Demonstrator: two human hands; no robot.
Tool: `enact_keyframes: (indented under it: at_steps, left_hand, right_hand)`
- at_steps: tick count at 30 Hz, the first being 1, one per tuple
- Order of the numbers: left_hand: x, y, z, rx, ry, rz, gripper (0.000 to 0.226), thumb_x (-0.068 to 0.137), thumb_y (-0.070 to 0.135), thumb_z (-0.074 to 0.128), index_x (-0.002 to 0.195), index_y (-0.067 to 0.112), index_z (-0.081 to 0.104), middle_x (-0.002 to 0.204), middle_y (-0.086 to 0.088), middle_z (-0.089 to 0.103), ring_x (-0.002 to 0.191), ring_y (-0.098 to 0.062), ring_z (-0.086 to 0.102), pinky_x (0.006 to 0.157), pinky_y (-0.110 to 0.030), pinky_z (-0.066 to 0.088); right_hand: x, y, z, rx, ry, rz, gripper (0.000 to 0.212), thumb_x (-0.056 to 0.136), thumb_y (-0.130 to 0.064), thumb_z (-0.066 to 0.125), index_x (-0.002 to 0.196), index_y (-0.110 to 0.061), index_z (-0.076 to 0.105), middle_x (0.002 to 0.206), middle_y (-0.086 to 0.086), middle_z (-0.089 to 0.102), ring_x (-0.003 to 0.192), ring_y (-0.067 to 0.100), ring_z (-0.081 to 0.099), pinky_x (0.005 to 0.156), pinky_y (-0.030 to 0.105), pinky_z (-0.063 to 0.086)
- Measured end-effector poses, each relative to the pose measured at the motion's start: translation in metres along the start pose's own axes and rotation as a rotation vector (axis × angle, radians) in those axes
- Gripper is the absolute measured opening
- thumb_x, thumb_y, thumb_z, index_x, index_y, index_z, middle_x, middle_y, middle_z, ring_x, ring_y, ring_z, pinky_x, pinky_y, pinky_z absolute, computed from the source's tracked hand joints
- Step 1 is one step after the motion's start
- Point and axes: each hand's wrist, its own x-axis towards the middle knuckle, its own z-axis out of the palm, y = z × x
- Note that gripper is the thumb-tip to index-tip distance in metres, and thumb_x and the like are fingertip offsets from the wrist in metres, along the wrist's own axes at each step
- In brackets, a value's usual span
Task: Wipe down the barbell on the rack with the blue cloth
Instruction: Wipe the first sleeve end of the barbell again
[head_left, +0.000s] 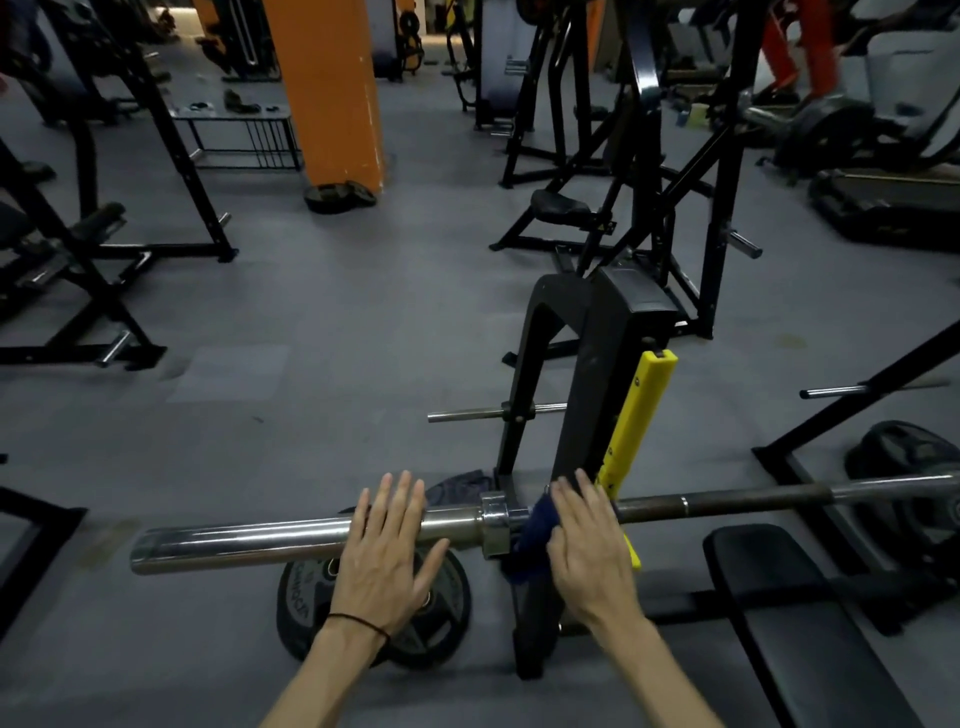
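Left hand (387, 540) flat on smooth chrome barbell (249, 543) sleeve, grip open; right hand (587, 540) presses crumpled blue cloth (532, 535), fingers straight

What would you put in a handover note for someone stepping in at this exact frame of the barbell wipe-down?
Left hand: flat, fingers straight, resting on top of the chrome sleeve of the barbell; it holds nothing.
Right hand: fingers straight, pressing the blue cloth onto the bar just inside the collar, beside the yellow rack hook.
Things: the barbell lies across the rack; weight plates lie on the floor below the sleeve; the bench is to the right.
Done: cloth is on the bar by the collar; how much is already wiped cannot be told.
Left: probably the long shaft to the right and the sleeve.
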Motion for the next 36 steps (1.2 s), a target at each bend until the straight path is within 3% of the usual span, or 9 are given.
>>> enact_keyframes:
  at_steps: [4,9,15,20,24,27,29,32,36]
  left_hand:
    - [-0.002,0.003,-0.001,0.005,0.002,-0.019,0.077,0.104,0.061,0.018,0.154,0.006,0.037,0.161,-0.014,0.035,0.151,-0.032,0.028,0.121,-0.053,0.021]
    - [-0.002,-0.002,-0.001,-0.001,0.014,0.004,0.077,0.104,0.061,0.019,0.154,0.006,0.038,0.161,-0.014,0.035,0.151,-0.032,0.028,0.12,-0.053,0.021]
    - [-0.001,0.003,0.001,0.008,0.004,-0.025,0.076,0.102,0.059,0.029,0.155,0.006,0.037,0.162,-0.014,0.033,0.153,-0.031,0.024,0.121,-0.054,0.021]
    - [-0.006,-0.002,0.003,0.026,0.009,0.001,0.075,0.102,0.058,0.03,0.156,0.007,0.033,0.163,-0.014,0.03,0.153,-0.031,0.022,0.122,-0.053,0.02]
    - [-0.01,-0.001,0.003,0.037,0.007,-0.012,0.075,0.102,0.057,0.031,0.157,0.006,0.032,0.164,-0.015,0.028,0.154,-0.032,0.02,0.122,-0.054,0.022]
    - [-0.009,0.004,0.005,0.032,0.02,-0.035,0.078,0.099,0.057,0.036,0.156,0.004,0.033,0.164,-0.016,0.028,0.153,-0.033,0.021,0.121,-0.055,0.022]
    - [-0.01,0.002,0.006,0.046,0.026,-0.021,0.078,0.098,0.057,0.036,0.156,0.004,0.033,0.163,-0.016,0.028,0.153,-0.033,0.022,0.121,-0.055,0.021]
    - [-0.011,-0.001,0.007,0.062,0.02,-0.009,0.078,0.097,0.056,0.036,0.156,0.004,0.032,0.163,-0.016,0.029,0.153,-0.034,0.022,0.122,-0.054,0.02]
    - [-0.011,0.005,0.009,0.06,0.031,-0.025,0.08,0.095,0.054,0.039,0.156,0.003,0.032,0.163,-0.018,0.029,0.152,-0.034,0.023,0.122,-0.055,0.018]
  right_hand:
    - [-0.008,-0.056,0.015,0.146,0.002,0.217,0.062,0.095,-0.031,0.037,0.15,-0.003,0.045,0.16,0.009,0.038,0.154,0.022,0.023,0.126,0.043,0.006]
    - [-0.01,-0.023,0.0,0.021,-0.102,-0.024,0.06,0.103,-0.041,0.033,0.153,-0.009,0.044,0.162,0.003,0.034,0.152,0.02,0.03,0.126,0.042,0.012]
    - [-0.009,-0.069,0.007,0.153,-0.069,0.275,0.082,0.105,-0.065,0.015,0.153,-0.003,0.038,0.163,0.01,0.031,0.155,0.022,0.019,0.126,0.04,0.004]
    - [-0.014,-0.022,-0.01,0.01,-0.127,0.047,0.073,0.106,-0.06,0.02,0.152,-0.009,0.045,0.159,0.006,0.042,0.152,0.017,0.024,0.127,0.037,0.007]
    - [-0.011,-0.034,-0.007,0.092,-0.094,0.27,0.082,0.103,-0.067,0.01,0.156,-0.01,0.034,0.165,0.004,0.029,0.155,0.014,0.011,0.127,0.038,0.0]
    - [-0.015,-0.072,0.007,0.18,-0.19,0.162,0.082,0.102,-0.069,0.013,0.16,-0.012,0.025,0.168,-0.001,0.015,0.157,0.012,0.006,0.127,0.037,-0.004]
    - [-0.013,-0.047,-0.003,0.095,-0.194,0.053,0.075,0.105,-0.063,0.017,0.158,-0.012,0.033,0.166,-0.001,0.024,0.155,0.014,0.016,0.127,0.038,0.004]
    - [-0.018,-0.012,-0.015,0.026,-0.112,0.182,0.074,0.106,-0.062,0.013,0.157,-0.013,0.035,0.164,0.002,0.03,0.155,0.014,0.017,0.127,0.036,0.002]
    - [-0.022,-0.066,0.004,0.133,-0.17,0.217,0.083,0.103,-0.07,0.014,0.161,-0.01,0.02,0.169,0.003,0.011,0.157,0.014,0.003,0.127,0.037,-0.003]
